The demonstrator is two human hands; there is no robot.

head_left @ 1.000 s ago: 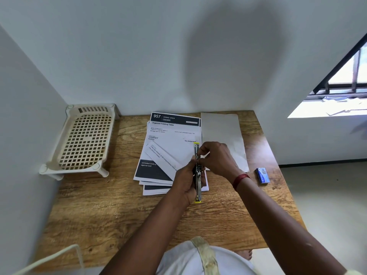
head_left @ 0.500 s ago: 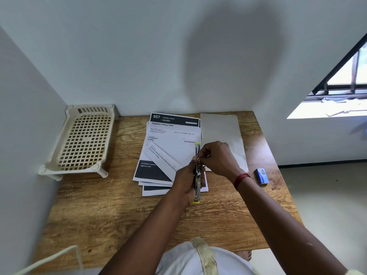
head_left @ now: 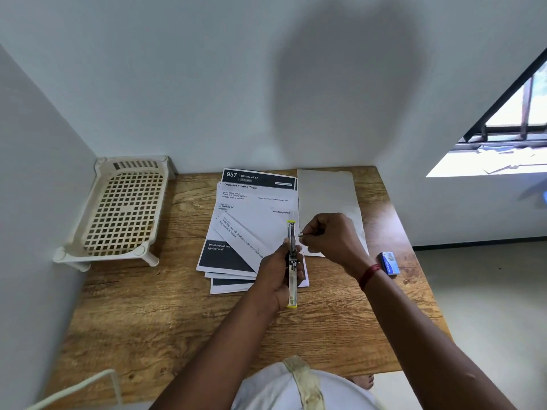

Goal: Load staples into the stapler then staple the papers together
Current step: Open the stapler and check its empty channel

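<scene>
My left hand [head_left: 276,272] grips a slim metal stapler [head_left: 292,263] with yellow ends, opened out flat and pointing away from me above the papers. Just to its right, my right hand [head_left: 331,238] pinches a small silver strip of staples [head_left: 305,233] between thumb and fingers, its tip close to the stapler's far half and slightly apart from it. Underneath lies a loose stack of printed papers [head_left: 251,220] with black headers, fanned on the wooden table. A blank sheet [head_left: 325,193] lies beside the stack on the right.
A small blue staple box [head_left: 389,263] sits near the table's right edge [head_left: 414,261]. A cream plastic lattice rack [head_left: 121,211] stands at the back left against the walls. White walls close off the back and left.
My right hand has drawn back to the right from the stapler, so the staple strip now shows apart from it. The left hand and stapler have stayed put.
</scene>
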